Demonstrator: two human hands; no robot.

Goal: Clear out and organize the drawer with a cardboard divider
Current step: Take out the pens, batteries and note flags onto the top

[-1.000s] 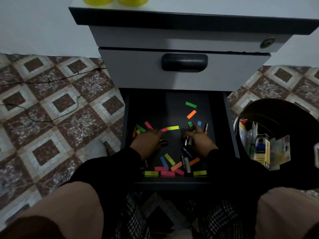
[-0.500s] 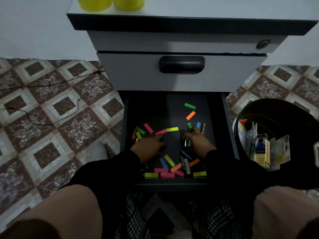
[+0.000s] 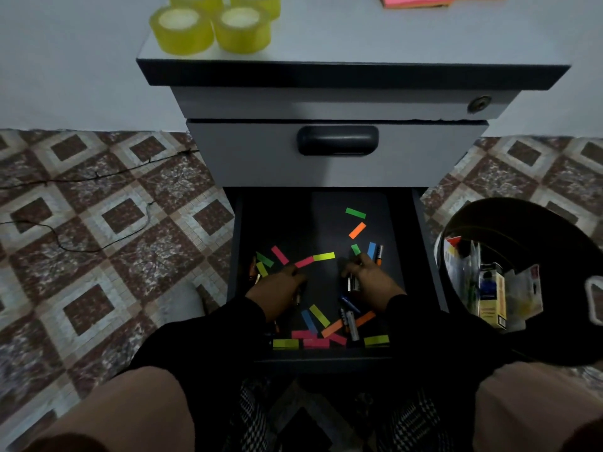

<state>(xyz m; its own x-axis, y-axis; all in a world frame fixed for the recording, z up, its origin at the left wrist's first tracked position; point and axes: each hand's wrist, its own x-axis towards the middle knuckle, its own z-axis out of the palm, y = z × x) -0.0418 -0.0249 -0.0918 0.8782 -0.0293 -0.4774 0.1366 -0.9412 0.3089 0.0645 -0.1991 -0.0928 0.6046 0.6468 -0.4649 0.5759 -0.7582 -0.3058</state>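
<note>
- Right hand curls round small cylindrical batteries, pointing away from the person.
- Left hand lies palm-down (grip can't be told).
- Open dark drawer holds flat paper strips, scattered.
- Black bin beside it.

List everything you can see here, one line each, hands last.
drawer: one, dark, pulled open at the cabinet's bottom
paper strips: many, mixed bright colours, scattered in the drawer
batteries: several, exact count unclear, among the strips
tape rolls: at least four, yellow, on the cabinet top
sticky notes: pink stack, cabinet top
bin: one, black, right of the drawer, holding packaging
left hand: in the drawer
right hand: holding batteries
</note>
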